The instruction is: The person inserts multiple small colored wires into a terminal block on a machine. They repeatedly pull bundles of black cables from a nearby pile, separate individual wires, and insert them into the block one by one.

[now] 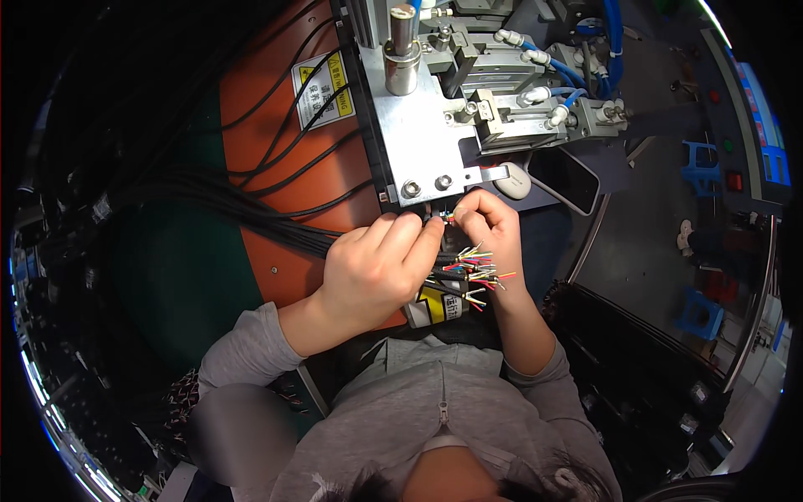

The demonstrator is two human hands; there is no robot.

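Note:
My left hand (376, 263) is closed at the front edge of a metal fixture plate (418, 125), its fingertips pinching a cable end with thin coloured wires. Close beside it, my right hand (493, 222) pinches the same small wires (449, 217) between thumb and forefinger. Black cables (293, 230) run in from the left and pass under my left hand. Their stripped ends, a bundle of coloured wires (477, 272) with bare tips, fan out below my fingers. The cable's very end is partly hidden by my fingertips.
Pneumatic clamps (510, 117) with blue air hoses stand behind the plate. A white rounded case (513, 181) and a phone (565, 180) lie to the right. An orange panel (276, 180) carries more cables. Blue stools (701, 314) stand on the floor at far right.

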